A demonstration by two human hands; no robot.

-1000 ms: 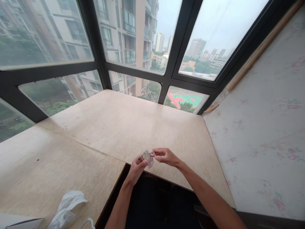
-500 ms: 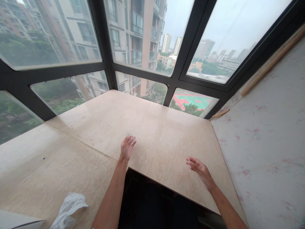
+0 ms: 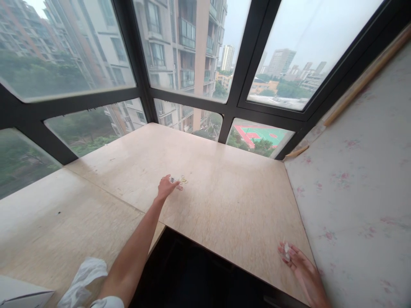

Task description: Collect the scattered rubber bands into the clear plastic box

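Head view: L hand [image 3: 166,187] is out over the mid tabletop [image 3: 224,192], thumb & fingers pinching a small clear container [image 3: 172,180]; can't tell if the container touches the wood. Just to its R, yellow rings [image 3: 184,180] lie loose on the tabletop w/ a few reddish rings [image 3: 180,188] a bit nearer, by the thumb. R hand [image 3: 299,261] is well apart, at the near R, fingers half-curled round a clear plastic piece [image 3: 286,251]; exact shape too small to tell. Near L: crumpled white tissue [image 3: 81,280] beside the L forearm, w/ part of a white box [image 3: 22,293] further L. Far side: dark window frame [image 3: 189,97]; R side: floral wallpaper [image 3: 359,205].
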